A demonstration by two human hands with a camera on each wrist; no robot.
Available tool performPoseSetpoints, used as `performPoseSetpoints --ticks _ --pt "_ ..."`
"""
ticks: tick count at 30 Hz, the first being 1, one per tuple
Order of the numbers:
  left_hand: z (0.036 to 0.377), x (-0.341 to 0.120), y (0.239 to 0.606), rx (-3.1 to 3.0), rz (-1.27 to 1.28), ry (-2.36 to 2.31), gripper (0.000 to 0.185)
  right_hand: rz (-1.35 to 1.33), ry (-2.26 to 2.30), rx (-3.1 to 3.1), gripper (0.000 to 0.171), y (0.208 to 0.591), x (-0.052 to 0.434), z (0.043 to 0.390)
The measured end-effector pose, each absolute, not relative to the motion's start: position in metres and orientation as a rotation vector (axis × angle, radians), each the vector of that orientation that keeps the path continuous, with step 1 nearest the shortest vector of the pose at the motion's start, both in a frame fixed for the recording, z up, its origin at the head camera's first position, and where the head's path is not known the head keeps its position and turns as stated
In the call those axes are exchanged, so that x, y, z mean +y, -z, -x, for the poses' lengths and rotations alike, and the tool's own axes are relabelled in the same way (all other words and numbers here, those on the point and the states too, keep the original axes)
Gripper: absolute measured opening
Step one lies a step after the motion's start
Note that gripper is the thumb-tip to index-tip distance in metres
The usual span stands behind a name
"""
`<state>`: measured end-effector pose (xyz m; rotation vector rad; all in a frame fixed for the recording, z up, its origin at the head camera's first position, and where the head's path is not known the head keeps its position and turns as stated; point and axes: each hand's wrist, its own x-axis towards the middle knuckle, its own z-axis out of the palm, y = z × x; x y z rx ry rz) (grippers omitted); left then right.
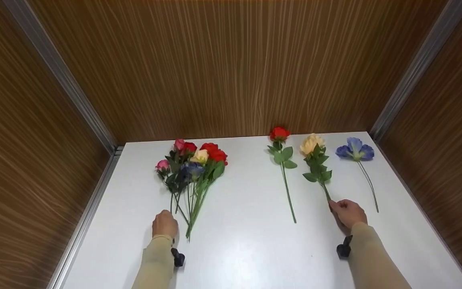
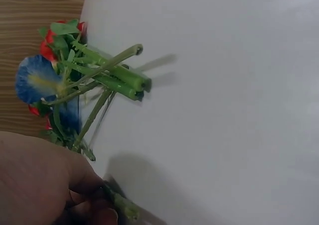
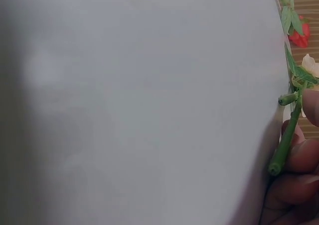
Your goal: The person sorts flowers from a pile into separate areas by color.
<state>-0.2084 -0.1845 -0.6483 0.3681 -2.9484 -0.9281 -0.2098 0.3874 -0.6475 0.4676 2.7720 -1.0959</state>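
Note:
My left hand [image 1: 165,224] pinches the lower end of a green stem [image 2: 124,205], which seems to lead up to a pink rose [image 1: 162,165] at the left of a bunch. In that bunch lie red flowers [image 1: 214,152], a small cream flower [image 1: 199,156] and a blue flower [image 1: 193,170], their stems [image 1: 199,200] crossing beside the hand. My right hand [image 1: 349,212] grips the stem [image 3: 285,148] of a cream-yellow flower [image 1: 312,143] with green leaves, thumb and fingers round its lower end. Part of each held stem is hidden by the fingers.
A red rose [image 1: 280,133] lies to the left of the cream-yellow flower, and a blue flower [image 1: 355,149] to its right. All rest on a white table [image 1: 247,249]. Wood-grain panels [image 1: 231,68] stand behind and at both sides, with metal strips at the corners.

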Motion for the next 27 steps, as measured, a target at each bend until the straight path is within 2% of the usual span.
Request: performPoseSetpoints --ticks 12,22,27 --pt "0.207 -0.187 0.644 -3.032 -0.376 0.824 0.016 -0.478 1.112 2.778 0.054 0.649 0.387 0.208" --pt "0.208 -0.199 0.64 -2.803 -0.409 1.112 0.022 -0.461 1.11 2.794 0.057 0.649 0.388 0.207" --pt "0.209 -0.203 0.633 -2.657 -0.482 1.259 0.019 -0.458 1.111 2.803 0.059 0.65 0.389 0.209"
